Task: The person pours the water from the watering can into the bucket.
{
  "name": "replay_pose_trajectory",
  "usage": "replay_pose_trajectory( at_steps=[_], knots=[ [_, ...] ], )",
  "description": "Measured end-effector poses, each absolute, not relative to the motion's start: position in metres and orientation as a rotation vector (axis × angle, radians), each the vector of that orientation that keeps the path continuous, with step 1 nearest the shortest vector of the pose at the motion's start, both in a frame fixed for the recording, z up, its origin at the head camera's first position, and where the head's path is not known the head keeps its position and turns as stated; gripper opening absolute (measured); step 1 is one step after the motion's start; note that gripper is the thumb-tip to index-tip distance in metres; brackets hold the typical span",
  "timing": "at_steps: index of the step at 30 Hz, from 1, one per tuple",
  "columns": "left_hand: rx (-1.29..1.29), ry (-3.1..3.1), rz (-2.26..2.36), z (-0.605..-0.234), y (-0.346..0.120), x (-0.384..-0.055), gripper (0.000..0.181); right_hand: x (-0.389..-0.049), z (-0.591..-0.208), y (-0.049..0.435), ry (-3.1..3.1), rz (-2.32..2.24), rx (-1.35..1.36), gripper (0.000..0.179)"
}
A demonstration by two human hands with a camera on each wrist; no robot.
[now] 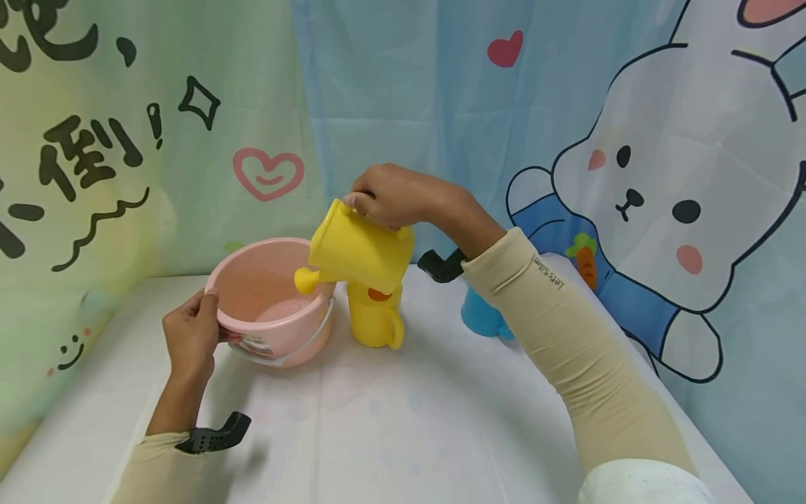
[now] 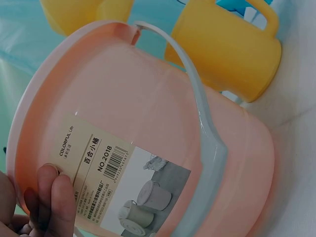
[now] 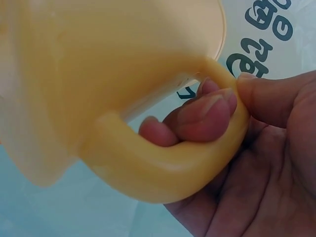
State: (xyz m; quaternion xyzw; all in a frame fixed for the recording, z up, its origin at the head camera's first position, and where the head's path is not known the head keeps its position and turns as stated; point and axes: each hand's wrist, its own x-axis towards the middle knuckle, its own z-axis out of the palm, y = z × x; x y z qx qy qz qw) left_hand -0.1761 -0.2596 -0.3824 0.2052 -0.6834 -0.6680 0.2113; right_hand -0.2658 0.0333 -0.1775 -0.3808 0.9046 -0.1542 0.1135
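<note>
Yellow plastic watering can: located at centre of frame, hanging directly below the right hand, whose fingers are curled through its handle. Body tipped over, long axis running nearly crosswise, spout directed left and appearing over the right part of the opening of the pink bucket. Left hand, farther from the can, grips the bucket's rim at left of frame. Bucket stands slightly tilted, its floor partly visible; whether it holds liquid cannot be determined. Can's contents: not visible. Yellow mug stands upright just beside the bucket, its top hidden by the can; contents unverified.
</note>
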Motion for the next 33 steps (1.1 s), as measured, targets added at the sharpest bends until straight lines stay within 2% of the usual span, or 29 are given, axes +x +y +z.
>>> replay_pose_trajectory(
  at_steps=[33],
  knots=[
    [0.558, -2.077, -1.729, -0.3819, -0.2626, -0.1754, 0.046, -0.2726, -0.1699, 0.0256, 2.630, -0.328, -1.134, 0.034]
  ],
)
